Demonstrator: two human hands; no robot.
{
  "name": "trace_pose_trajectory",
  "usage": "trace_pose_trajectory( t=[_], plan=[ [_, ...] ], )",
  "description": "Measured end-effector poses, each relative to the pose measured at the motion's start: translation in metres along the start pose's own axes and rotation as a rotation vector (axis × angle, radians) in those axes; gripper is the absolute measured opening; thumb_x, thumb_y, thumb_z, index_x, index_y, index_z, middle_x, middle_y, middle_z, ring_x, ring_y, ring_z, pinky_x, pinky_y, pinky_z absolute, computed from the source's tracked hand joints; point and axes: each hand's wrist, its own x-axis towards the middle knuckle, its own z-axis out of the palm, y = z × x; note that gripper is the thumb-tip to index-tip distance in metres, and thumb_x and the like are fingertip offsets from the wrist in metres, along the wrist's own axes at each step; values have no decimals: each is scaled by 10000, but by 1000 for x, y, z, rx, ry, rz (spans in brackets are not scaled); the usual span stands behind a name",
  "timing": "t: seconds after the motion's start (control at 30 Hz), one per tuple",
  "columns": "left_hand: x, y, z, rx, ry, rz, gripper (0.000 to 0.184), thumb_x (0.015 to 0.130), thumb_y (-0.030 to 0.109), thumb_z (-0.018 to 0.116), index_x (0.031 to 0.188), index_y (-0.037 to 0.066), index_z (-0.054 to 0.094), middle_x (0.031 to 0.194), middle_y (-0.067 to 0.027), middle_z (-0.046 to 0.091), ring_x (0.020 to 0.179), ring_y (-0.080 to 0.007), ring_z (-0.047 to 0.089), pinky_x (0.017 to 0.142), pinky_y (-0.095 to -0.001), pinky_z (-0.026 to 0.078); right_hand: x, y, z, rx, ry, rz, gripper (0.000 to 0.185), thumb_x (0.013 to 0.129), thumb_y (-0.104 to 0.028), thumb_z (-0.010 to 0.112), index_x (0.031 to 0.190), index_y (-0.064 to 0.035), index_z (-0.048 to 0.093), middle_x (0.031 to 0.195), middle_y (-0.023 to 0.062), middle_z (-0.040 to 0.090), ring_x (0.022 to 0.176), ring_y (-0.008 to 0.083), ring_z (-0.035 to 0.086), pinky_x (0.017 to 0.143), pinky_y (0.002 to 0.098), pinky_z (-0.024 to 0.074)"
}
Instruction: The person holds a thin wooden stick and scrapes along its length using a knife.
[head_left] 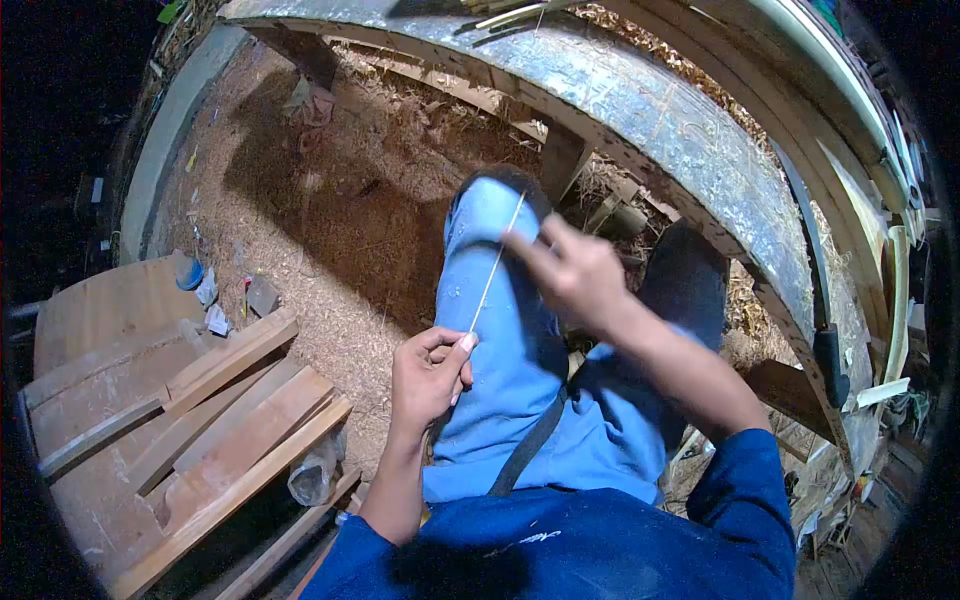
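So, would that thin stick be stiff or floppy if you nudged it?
Probably fairly stiff: the thin stick juts out nearly straight from the left hand. It looks very light, being so slender, and might snap if bent hard.

Bench [640,95]: runs from the upper left of the frame across the top and down the right side, beyond the legs.
Long-handled blade [826,365]: on the bench, right side of the frame.
Strips [897,300]: far right edge, right of the blade.
Ground [330,200]: upper left to centre, between bench and boards.
Boards [120,310]: lower left, planks [250,430] lying on them.
Cup [187,272]: left side, at the boards' upper right corner.
Plastic bag [315,477]: lower left, just right of the planks.
Legs [500,370]: centre.
Stick [492,272]: centre, over the left leg, lower end in the left hand [430,375].
Right hand [575,275]: right of the stick, blurred; contact unclear.
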Motion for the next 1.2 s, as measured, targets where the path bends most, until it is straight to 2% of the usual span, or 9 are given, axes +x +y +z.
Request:
trace_pose_trajectory(
  t=[0.1, 0.3, 0.5, 0.63, 0.67, 0.77, 0.93, 1.1, 1.2],
  plan=[
    [0, 2, 0, 14, 20, -4, 152, 1041, 131, 701, 1001, -12, 734, 644, -54, 668, 414, -52, 484, 376, -219, 351, -17, -44, -5, 133, 11, -234, 503, 798, -119, 719, 1300, -142, 743, 784, 38, 517, 616, 153, 613, 473, 344, 514],
    [-3, -2, 1, 6, 10, 8, 140, 1035, 117, 706, 1005, -17, 734, 651, -53, 671, 417, -52, 488, 378, -217, 355, 10, 26, 6, 28, 75, 157, 595, 800, -80, 714, 1385, -179, 665, 855, 96, 565, 625, 279, 668, 519, 423, 572],
    [1, 0, -1, -9, 14, 8, 144, 1040, 107, 694, 1008, -29, 731, 656, -59, 674, 419, -53, 488, 378, -216, 353, -19, -23, 4, 113, -54, -103, 524, 876, -152, 649, 1400, -168, 673, 811, 57, 521, 680, 189, 675, 510, 358, 572],
    [-3, -1, 2, -25, 14, 13, 153, 1046, 111, 686, 1000, -29, 728, 653, -62, 673, 416, -54, 488, 375, -213, 352, 7, 36, 18, 104, 102, 212, 572, 880, -72, 665, 1445, -140, 607, 1061, 203, 624, 686, 391, 708, 622, 463, 629],
    [-3, -1, 1, -22, 7, 19, 153, 1046, 111, 686, 1000, -29, 728, 653, -62, 673, 416, -54, 488, 375, -213, 352, -1, 30, 15, 84, 5, 239, 541, 885, -78, 668, 1422, -130, 627, 983, 187, 593, 700, 397, 707, 624, 474, 626],
    [-2, -1, -2, 6, 26, -18, 165, 1048, 124, 686, 998, -28, 729, 647, -62, 671, 412, -56, 484, 378, -215, 350, -16, -8, 3, 160, 19, -5, 489, 877, -26, 702, 1351, -145, 696, 903, 155, 575, 663, 360, 685, 547, 450, 577],
    [-3, -2, -2, -7, 8, -21, 180, 1047, 138, 690, 985, -28, 728, 646, -66, 672, 407, -58, 479, 377, -220, 339, 6, 14, 3, 104, 96, 265, 504, 847, -22, 691, 1333, -155, 707, 877, 134, 563, 657, 359, 661, 568, 453, 580],
    [-1, -1, -1, 8, 29, -19, 186, 1046, 138, 692, 988, -34, 731, 649, -67, 674, 409, -60, 479, 380, -217, 343, -22, -36, 2, 168, -36, -197, 527, 822, -139, 705, 1349, -129, 713, 815, 61, 534, 590, 203, 611, 472, 363, 527],
    [-1, 0, -3, 2, 31, -32, 194, 1045, 142, 694, 1003, -43, 738, 651, -68, 675, 410, -60, 480, 381, -215, 344, -17, -25, 4, 198, -15, -68, 526, 803, -100, 734, 1328, -145, 720, 835, 76, 561, 607, 240, 644, 494, 396, 553]
  ],
)
